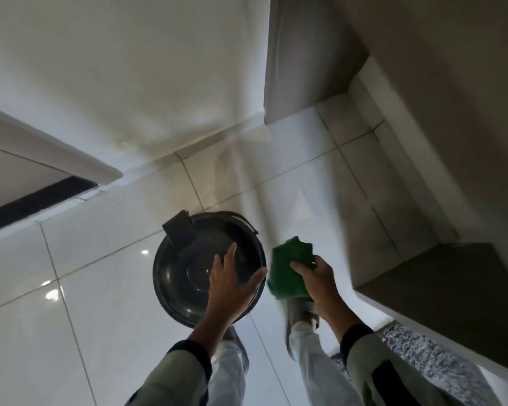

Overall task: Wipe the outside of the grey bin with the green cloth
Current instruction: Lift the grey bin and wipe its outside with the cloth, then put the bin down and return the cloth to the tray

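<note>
The grey bin stands on the tiled floor below me, round, with a shiny domed lid and a dark pedal at its far left. My left hand hovers over the lid's right side, fingers spread, thumb near the rim; whether it touches is unclear. My right hand holds the crumpled green cloth just right of the bin, close to its side.
Glossy white floor tiles surround the bin. A white wall rises behind, with a door frame at the left. A brown cabinet stands at the right, and a speckled grey mat lies beside my feet.
</note>
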